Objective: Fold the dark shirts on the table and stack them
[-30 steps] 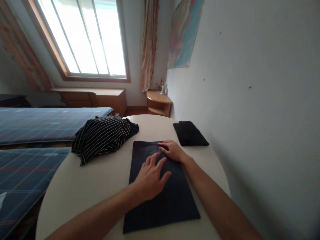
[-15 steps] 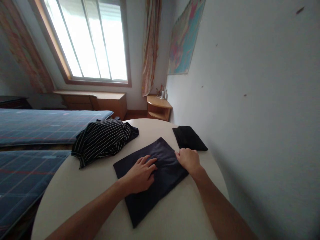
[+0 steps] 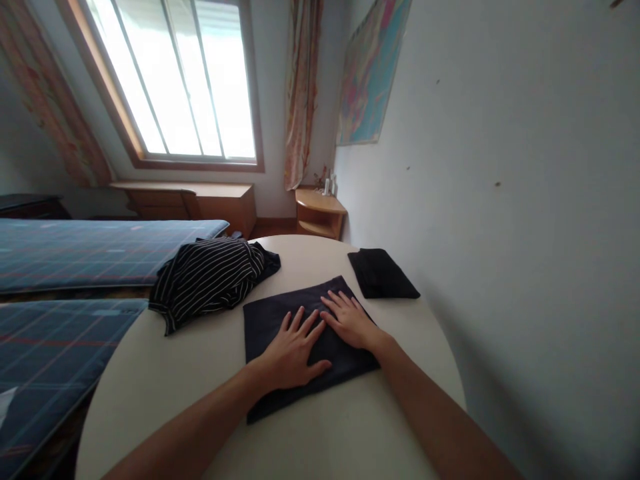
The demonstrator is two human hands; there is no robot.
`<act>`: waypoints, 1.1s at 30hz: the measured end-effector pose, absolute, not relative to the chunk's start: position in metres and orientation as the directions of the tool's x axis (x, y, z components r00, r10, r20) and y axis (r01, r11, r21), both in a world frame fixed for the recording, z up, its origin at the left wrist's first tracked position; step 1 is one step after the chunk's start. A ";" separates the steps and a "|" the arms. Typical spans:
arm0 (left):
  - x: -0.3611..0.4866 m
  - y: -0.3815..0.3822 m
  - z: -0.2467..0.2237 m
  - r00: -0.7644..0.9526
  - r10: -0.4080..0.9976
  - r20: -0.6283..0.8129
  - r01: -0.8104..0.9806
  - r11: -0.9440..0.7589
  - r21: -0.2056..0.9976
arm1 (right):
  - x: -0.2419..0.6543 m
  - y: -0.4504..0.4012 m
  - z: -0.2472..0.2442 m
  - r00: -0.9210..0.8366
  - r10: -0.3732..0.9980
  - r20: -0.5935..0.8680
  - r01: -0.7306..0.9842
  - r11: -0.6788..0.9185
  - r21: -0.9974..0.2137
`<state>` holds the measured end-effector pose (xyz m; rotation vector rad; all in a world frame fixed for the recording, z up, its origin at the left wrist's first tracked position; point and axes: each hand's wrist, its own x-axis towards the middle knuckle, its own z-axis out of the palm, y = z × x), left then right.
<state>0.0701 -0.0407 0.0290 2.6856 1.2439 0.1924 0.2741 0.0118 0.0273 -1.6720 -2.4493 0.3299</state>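
Observation:
A dark navy folded garment [image 3: 280,310] lies flat on a round cream table [image 3: 320,433]; its exact kind does not show. Spread fingers of my left hand [image 3: 295,353] rest on its middle. My right hand [image 3: 350,320] also lies flat on the cloth, nearer the far right corner, its fingertips close to those of the left. Both hands are open and hold nothing. Beyond the right hand is a black folded cloth [image 3: 385,273]. At the far left of the table a black-and-white striped garment [image 3: 210,277] is bunched up.
A white wall [image 3: 525,267] rises close along the table's right side. To the left are beds with blue plaid mattresses [image 3: 65,347]. Past the table stand a small corner shelf [image 3: 320,203] and a wooden desk [image 3: 220,193] under the window.
The navy garment has turned so its far edge lies more level. My right hand has let go of its right edge and moved left, flattening on top. My left hand's fingers have spread.

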 end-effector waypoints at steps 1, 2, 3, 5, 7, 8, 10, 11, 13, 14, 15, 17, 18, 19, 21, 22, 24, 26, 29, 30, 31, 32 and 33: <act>0.069 -0.041 0.030 0.647 0.761 0.050 0.738 -0.641 0.213 | 0.275 0.011 0.028 -0.350 0.937 0.015 0.903 0.342 -0.260; 0.069 -0.042 0.031 0.651 0.757 0.061 0.733 -0.647 0.211 | 0.275 0.011 0.030 -0.340 0.940 0.040 0.907 0.338 -0.251; 0.069 -0.044 0.032 0.657 0.750 0.075 0.725 -0.656 0.209 | 0.276 0.010 0.031 -0.327 0.942 0.076 0.910 0.336 -0.242; 0.071 -0.050 0.034 0.692 0.716 0.096 0.689 -0.694 0.210 | 0.276 0.010 0.032 -0.297 0.942 0.153 0.916 0.327 -0.234; 0.073 -0.056 0.036 0.756 0.649 0.086 0.620 -0.752 0.223 | 0.276 0.012 0.030 -0.271 0.944 0.188 0.919 0.312 -0.240; 0.075 -0.059 0.037 0.788 0.611 0.073 0.583 -0.779 0.232 | 0.276 0.014 0.028 -0.266 0.946 0.187 0.920 0.307 -0.245; 0.076 -0.061 0.040 0.837 0.546 0.043 0.521 -0.818 0.244 | 0.279 0.018 0.023 -0.267 0.948 0.172 0.916 0.305 -0.261; 0.076 -0.061 0.041 0.850 0.525 0.030 0.503 -0.828 0.247 | 0.281 0.020 0.021 -0.269 0.948 0.172 0.912 0.308 -0.270; 0.076 -0.061 0.044 0.861 0.508 0.011 0.489 -0.835 0.253 | 0.287 0.023 0.020 -0.274 0.943 0.187 0.904 0.319 -0.284; 0.076 -0.060 0.045 0.864 0.503 0.004 0.485 -0.835 0.259 | 0.289 0.024 0.020 -0.275 0.941 0.195 0.901 0.323 -0.288; 0.075 -0.060 0.045 0.865 0.501 0.001 0.483 -0.834 0.266 | 0.292 0.025 0.021 -0.276 0.940 0.201 0.900 0.327 -0.289; 0.075 -0.060 0.044 0.870 0.492 0.010 0.471 -0.838 0.276 | 0.295 0.026 0.023 -0.275 0.938 0.210 0.902 0.327 -0.281; 0.076 -0.060 0.043 0.876 0.482 0.018 0.459 -0.843 0.280 | 0.295 0.026 0.025 -0.268 0.939 0.218 0.906 0.322 -0.275; 0.076 -0.060 0.041 0.883 0.470 0.027 0.444 -0.850 0.283 | 0.295 0.026 0.025 -0.256 0.939 0.229 0.911 0.314 -0.269; 0.078 -0.061 0.038 0.897 0.440 0.048 0.410 -0.866 0.285 | 0.296 0.028 0.025 -0.221 0.937 0.269 0.920 0.292 -0.262; 0.078 -0.061 0.037 0.903 0.425 0.058 0.393 -0.874 0.286 | 0.298 0.030 0.024 -0.197 0.935 0.296 0.924 0.278 -0.263; 0.078 -0.061 0.038 0.912 0.404 0.074 0.368 -0.884 0.286 | 0.303 0.035 0.020 -0.150 0.925 0.349 0.925 0.256 -0.281; 0.076 -0.059 0.041 0.914 0.397 0.084 0.361 -0.890 0.279 | 0.312 0.040 0.016 -0.134 0.920 0.368 0.906 0.264 -0.330; 0.067 -0.053 0.048 0.905 0.414 0.092 0.384 -0.892 0.240 | 0.327 0.046 0.011 -0.159 0.931 0.329 0.855 0.297 -0.426; 0.064 -0.051 0.050 0.901 0.424 0.094 0.396 -0.890 0.224 | 0.330 0.048 0.010 -0.161 0.935 0.316 0.846 0.296 -0.444; 0.062 -0.049 0.051 0.895 0.435 0.101 0.409 -0.888 0.210 | 0.333 0.049 0.010 -0.155 0.939 0.306 0.845 0.287 -0.452; 0.060 -0.048 0.051 0.888 0.446 0.113 0.420 -0.886 0.197 | 0.334 0.049 0.011 -0.144 0.943 0.299 0.849 0.273 -0.452; 0.059 -0.047 0.050 0.881 0.454 0.130 0.428 -0.884 0.187 | 0.334 0.050 0.011 -0.133 0.946 0.295 0.855 0.260 -0.448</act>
